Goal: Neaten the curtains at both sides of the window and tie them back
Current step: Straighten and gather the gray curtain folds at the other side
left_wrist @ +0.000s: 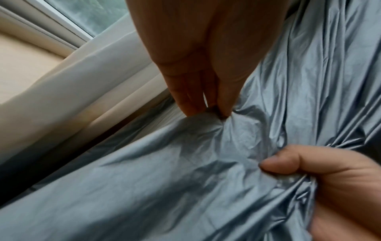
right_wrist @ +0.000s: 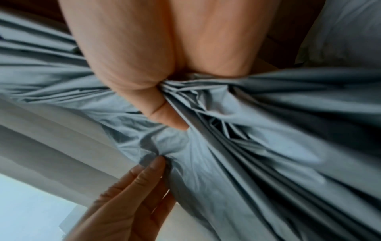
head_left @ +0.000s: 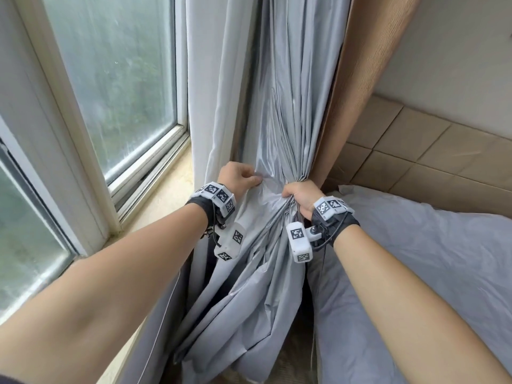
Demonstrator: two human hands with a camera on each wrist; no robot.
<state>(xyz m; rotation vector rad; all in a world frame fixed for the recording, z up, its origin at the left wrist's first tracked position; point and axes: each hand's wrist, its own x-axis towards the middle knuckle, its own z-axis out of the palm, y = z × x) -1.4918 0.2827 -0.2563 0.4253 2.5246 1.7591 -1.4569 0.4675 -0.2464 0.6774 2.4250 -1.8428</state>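
Note:
A grey curtain [head_left: 279, 112] hangs in folds at the right side of the window [head_left: 116, 79]. My right hand [head_left: 300, 196] grips the gathered bunch of folds at waist height; in the right wrist view the right hand [right_wrist: 156, 91] has its thumb pressed into the grey curtain [right_wrist: 268, 146]. My left hand [head_left: 241, 177] pinches a loose fold just left of the bunch, and the left wrist view shows the left hand [left_wrist: 208, 104] with fingertips nipping the grey curtain [left_wrist: 164, 179]. No tie-back is visible.
A pale lining panel [head_left: 219, 79] hangs between window and grey folds. The stone sill [head_left: 166, 195] runs below the glass. A bed with a grey cover [head_left: 429, 273] lies to the right, beside a brown padded headboard [head_left: 415, 151] and a wooden edge [head_left: 360, 79].

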